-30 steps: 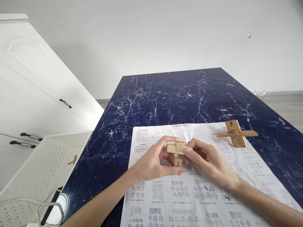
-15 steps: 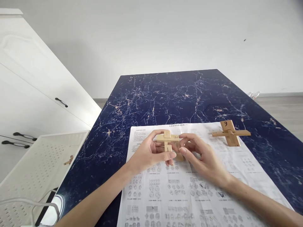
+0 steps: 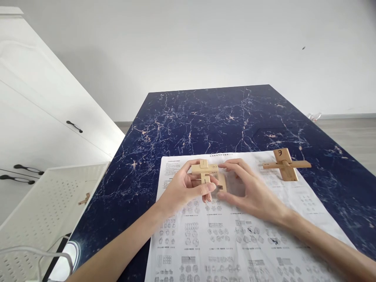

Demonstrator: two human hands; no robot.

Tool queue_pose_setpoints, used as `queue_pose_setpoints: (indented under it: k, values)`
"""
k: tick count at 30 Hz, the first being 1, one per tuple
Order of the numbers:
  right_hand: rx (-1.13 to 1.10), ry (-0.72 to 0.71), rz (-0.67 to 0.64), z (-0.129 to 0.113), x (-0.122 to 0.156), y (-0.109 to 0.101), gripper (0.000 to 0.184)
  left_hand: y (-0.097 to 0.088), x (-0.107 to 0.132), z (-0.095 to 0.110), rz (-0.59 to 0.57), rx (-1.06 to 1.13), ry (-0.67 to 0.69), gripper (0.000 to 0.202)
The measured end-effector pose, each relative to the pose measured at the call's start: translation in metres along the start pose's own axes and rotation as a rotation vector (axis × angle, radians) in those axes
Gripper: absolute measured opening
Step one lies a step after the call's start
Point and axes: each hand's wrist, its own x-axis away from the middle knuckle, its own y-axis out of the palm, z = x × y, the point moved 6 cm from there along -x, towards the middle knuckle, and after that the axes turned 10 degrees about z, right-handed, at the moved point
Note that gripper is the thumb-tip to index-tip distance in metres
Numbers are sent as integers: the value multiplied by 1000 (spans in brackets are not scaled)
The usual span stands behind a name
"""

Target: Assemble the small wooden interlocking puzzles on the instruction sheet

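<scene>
My left hand [image 3: 188,186] is closed on a small wooden interlocking puzzle [image 3: 204,170] of crossed, numbered pieces, thumb in front and fingers behind. Just right of it my right hand [image 3: 248,188] is curved with thumb and index finger spread apart. Its index fingertip is close to the puzzle's right end; whether it touches cannot be made out. Between the two hands another wooden piece [image 3: 222,182] with a dark notch shows, partly hidden by my left fingers. Beneath both hands lies a printed sheet of puzzle diagrams [image 3: 199,237].
A second wooden cross-shaped assembly [image 3: 287,166] stands at the sheet's right edge. The dark blue marbled table [image 3: 194,121] extends back toward the wall. At left are a white cabinet [image 3: 53,102], a perforated white tray [image 3: 49,199] with a small wooden piece [image 3: 84,198], and a cable [image 3: 38,250].
The puzzle in my left hand has tilted and shifted slightly left. My right thumb and index finger have spread wider, and more of the piece between the hands shows.
</scene>
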Motion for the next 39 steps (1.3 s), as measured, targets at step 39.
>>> queue_pose_setpoints:
  k: [39]
  values:
    - [-470,390,23,19,-3,-8,55,-4,-1,3,158,-43,67,59]
